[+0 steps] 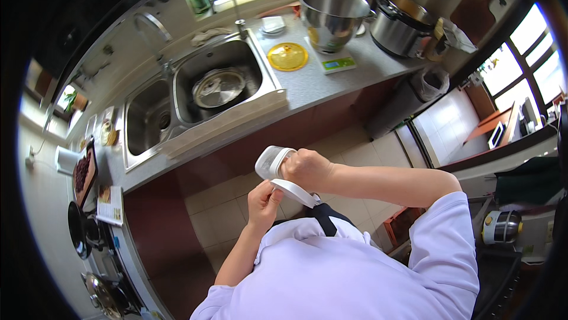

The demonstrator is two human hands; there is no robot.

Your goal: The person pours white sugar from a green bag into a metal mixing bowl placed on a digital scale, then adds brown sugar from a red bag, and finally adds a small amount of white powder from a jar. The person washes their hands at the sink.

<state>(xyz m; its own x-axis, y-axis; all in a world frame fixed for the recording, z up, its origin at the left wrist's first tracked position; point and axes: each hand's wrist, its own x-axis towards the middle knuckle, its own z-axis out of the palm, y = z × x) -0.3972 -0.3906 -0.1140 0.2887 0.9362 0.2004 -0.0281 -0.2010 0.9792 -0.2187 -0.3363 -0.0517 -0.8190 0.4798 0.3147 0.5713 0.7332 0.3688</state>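
Observation:
In front of my body, my right hand is at the mouth of a small white-rimmed container, its fingers curled and partly hidden at the opening. Whether those fingers grip the rim or something inside cannot be told. Just below it, my left hand pinches the edge of a white lid between thumb and fingers. The lid is tilted and separate from the container. Both hands are over the tiled floor, away from the counter.
Ahead, the counter holds a double sink with a metal lid or pan in it, a yellow glass lid, a steel pot on a kitchen scale and an electric pressure cooker. At left are a tray of dark red food and a wok.

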